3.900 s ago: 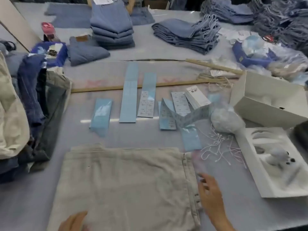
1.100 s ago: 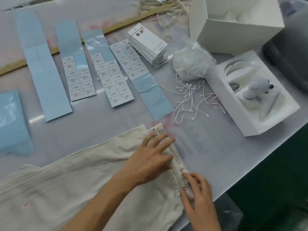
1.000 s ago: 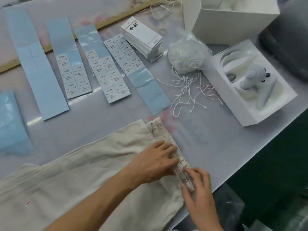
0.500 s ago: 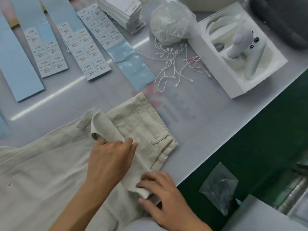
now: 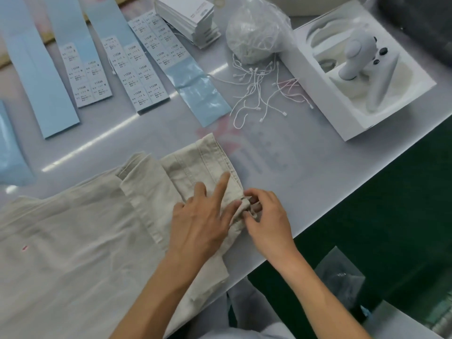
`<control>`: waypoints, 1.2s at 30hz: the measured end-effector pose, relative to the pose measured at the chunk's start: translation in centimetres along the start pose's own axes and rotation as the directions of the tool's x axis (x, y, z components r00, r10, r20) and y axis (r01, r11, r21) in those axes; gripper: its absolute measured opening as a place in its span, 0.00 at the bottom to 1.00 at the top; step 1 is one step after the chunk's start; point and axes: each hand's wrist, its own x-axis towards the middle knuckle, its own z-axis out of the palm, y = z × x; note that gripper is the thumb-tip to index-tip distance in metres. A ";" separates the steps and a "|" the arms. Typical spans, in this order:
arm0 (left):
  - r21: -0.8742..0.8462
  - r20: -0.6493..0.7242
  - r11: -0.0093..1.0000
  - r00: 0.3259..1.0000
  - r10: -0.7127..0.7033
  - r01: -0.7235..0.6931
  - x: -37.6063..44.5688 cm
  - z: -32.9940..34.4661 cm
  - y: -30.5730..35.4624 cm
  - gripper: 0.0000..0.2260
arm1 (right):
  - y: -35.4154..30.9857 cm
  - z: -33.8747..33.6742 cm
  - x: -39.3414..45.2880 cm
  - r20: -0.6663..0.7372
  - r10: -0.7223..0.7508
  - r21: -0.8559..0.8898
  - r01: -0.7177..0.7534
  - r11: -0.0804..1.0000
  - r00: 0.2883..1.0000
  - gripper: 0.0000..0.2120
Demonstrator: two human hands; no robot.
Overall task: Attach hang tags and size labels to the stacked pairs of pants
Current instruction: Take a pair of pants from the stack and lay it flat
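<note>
A pair of beige pants (image 5: 73,241) lies on the grey table (image 5: 305,182), its waistband flap folded back. My left hand (image 5: 203,216) rests on the waistband, forefinger straight, thumb pressing the fabric. My right hand (image 5: 266,216) pinches a belt loop at the waistband edge. Strips of size labels (image 5: 137,69) on blue backing lie at the back left. A stack of white hang tags (image 5: 193,18) sits beyond them. Loose white tag strings (image 5: 259,94) spread in front of a plastic bag of strings (image 5: 254,33).
A white box (image 5: 352,128) at the right holds a white handheld device (image 5: 359,55). The table edge runs diagonally at the right, dark green floor beyond. A small plastic bag (image 5: 340,280) lies below the edge. More blue backing strips (image 5: 36,77) lie at the left.
The view moved closer and rightward. The waistband flap was folded back. My right hand rose from the flap's lower corner to the waistband and pinched the loop; my left hand slid right.
</note>
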 end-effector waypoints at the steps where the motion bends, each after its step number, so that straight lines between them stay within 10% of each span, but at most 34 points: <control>1: -0.052 0.026 0.999 1.000 -0.013 0.015 0.4 0.1 0.4 0.27 | -0.1 0.1 -0.3 0.000 -0.003 0.035 0.003 0.999 1.000 0.16; 9: -0.466 0.028 0.884 0.998 0.060 -0.040 0.2 0.3 -2.0 0.11 | -0.1 0.5 -1.3 -0.002 -0.058 0.115 0.058 0.992 0.998 0.08; 16: -0.797 -0.069 0.585 0.938 -0.340 0.153 -1.8 -1.5 -4.2 0.15 | 1.0 0.1 -1.3 -0.077 -0.111 -0.169 0.097 0.981 0.991 0.15; 24: -0.511 -0.135 0.822 0.921 -0.366 0.252 -1.9 -2.5 -5.5 0.05 | -1.5 1.3 1.1 0.073 -0.123 -0.320 0.140 0.937 0.990 0.21; 28: -0.451 -0.118 0.854 0.931 -0.346 0.260 -1.9 -2.7 -5.3 0.11 | -3.3 1.3 0.3 0.101 -0.247 -0.298 0.266 0.917 0.964 0.08; 33: -0.451 -0.280 0.889 0.933 -0.228 0.081 -2.1 -3.8 -3.6 0.09 | -5.1 2.1 -4.0 0.188 -0.460 -0.424 0.494 0.759 0.868 0.19; 36: -0.462 -0.143 0.865 0.947 -0.289 0.194 -1.6 -4.3 -2.9 0.12 | -5.7 3.4 -6.5 0.241 -0.511 -0.394 0.565 0.725 0.825 0.18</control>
